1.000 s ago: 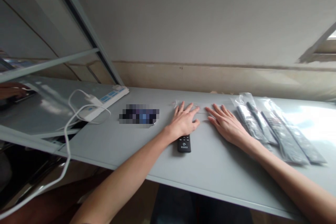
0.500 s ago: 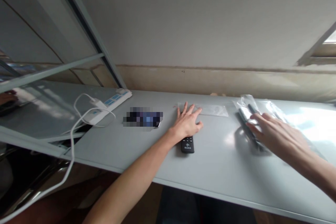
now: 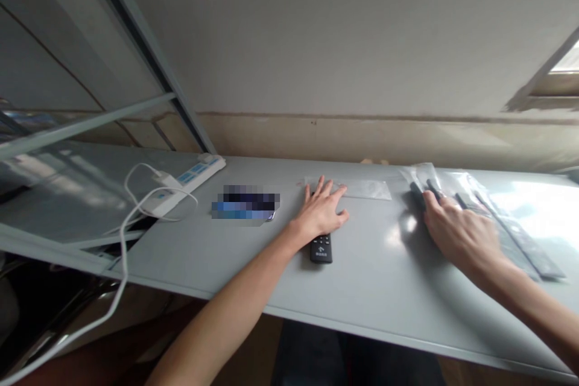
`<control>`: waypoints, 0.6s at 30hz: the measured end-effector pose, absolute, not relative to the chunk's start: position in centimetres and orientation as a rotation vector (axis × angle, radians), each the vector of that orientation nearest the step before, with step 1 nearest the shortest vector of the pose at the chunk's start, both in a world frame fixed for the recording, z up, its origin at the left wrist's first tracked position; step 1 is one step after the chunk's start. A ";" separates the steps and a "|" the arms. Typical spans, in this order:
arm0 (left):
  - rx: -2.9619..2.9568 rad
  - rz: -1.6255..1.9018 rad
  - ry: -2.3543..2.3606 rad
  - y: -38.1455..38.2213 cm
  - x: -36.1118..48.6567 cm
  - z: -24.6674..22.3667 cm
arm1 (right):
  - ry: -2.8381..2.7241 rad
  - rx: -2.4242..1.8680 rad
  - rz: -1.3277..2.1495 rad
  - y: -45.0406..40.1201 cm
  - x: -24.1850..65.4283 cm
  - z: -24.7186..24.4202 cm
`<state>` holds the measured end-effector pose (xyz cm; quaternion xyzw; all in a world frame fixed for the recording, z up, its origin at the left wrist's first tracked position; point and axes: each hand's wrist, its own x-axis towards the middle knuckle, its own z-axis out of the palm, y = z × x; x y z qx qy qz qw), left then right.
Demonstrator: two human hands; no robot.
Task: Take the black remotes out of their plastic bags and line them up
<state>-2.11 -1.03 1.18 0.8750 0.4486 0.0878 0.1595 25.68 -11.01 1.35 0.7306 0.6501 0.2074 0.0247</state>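
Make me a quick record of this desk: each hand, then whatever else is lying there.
Left hand: spread palm down over the black remote, fingertips at the clear plastic sleeve
Right hand: over the plastic-wrapped items; grip hidden
Remote: lower end showing, upper part under the left hand
Left of the hands: pixelated object, white power strip with white cable
Surface: grey desk

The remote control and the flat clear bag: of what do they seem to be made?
Remote control: probably plastic, dull black, its surface even and edges crisp. Flat clear bag: likely thin plastic film, glossy, see-through and catching light.
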 end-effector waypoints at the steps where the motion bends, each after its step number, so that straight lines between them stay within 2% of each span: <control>1: 2.501 0.267 1.287 -1.1 -2.1 1.2 | 2.016 2.257 0.604 -10.9 25.9 1.5; 5: 2.491 0.416 1.313 -1.1 -1.8 1.5 | 2.019 2.308 0.506 -10.8 26.5 2.6; 8: 2.385 0.711 1.242 -0.9 -1.6 1.9 | 2.103 2.372 0.652 -11.2 26.0 4.4; 11: 2.018 0.918 0.937 -0.8 -1.4 2.1 | 2.288 2.367 0.836 -11.3 24.4 6.0; 15: 1.513 0.863 0.605 -0.8 -1.1 2.4 | 2.553 2.252 0.946 -10.0 21.3 5.7; 18: 1.300 0.761 0.485 -0.6 -1.2 2.5 | 2.791 1.954 0.867 -8.7 19.7 3.9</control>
